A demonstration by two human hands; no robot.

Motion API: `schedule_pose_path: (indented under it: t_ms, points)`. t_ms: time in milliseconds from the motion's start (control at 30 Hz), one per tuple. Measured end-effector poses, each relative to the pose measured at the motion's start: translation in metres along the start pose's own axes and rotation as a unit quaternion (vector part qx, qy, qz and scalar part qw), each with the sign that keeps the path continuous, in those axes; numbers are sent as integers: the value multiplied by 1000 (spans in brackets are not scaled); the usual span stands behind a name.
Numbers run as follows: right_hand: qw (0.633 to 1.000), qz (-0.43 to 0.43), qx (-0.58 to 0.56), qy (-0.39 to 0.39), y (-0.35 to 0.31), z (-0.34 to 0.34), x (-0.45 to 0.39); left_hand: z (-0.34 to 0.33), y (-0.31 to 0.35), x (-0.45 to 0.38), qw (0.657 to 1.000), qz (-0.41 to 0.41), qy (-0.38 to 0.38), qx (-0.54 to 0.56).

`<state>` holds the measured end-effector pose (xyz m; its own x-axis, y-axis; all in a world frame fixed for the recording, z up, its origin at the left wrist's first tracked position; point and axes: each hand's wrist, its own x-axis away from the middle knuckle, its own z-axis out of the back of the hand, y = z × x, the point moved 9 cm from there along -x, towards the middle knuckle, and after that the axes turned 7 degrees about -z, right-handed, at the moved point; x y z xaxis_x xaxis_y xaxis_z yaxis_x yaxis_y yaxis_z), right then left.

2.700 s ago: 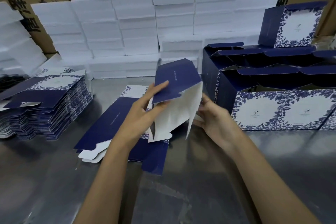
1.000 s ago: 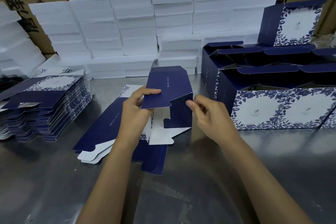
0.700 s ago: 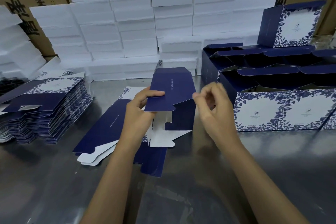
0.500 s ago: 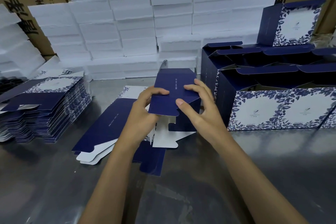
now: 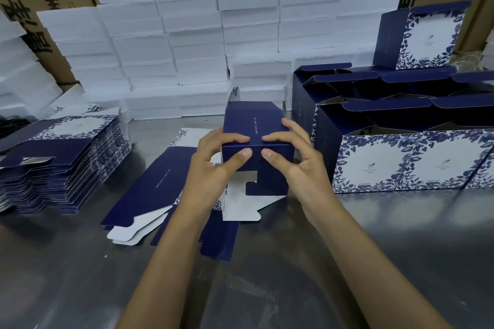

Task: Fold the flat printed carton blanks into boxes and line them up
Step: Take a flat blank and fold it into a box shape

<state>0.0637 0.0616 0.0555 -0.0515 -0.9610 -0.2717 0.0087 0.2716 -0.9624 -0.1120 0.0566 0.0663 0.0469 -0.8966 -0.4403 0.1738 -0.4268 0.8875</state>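
My left hand (image 5: pixel 213 165) and right hand (image 5: pixel 294 163) both grip the half-folded carton (image 5: pixel 256 141) mid-worktop (image 5: pixel 374 262), thumbs pressing its front flap. Flat blanks (image 5: pixel 149 189) lie beneath; finished boxes (image 5: pixel 401 141) line the right edge.

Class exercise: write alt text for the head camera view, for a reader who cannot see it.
Two bare hands, left hand and right hand, grip a half-folded navy printed carton on a grey metal table. Flat navy blanks are stacked left; finished floral boxes line up right, before white foam blocks.
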Motion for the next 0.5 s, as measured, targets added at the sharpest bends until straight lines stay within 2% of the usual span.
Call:
schedule_pose_path:
  t_ms: [133,333,500]
  points:
    - [998,26,50,-2,-6,-6,5,-3,2,2,1000,-8,26,10]
    - [998,29,29,39,-7,-6,5,-8,3,3,999,-17,47,3]
    - [999,25,31,13,-7,-6,4,-5,0,1,1000,2,17,25]
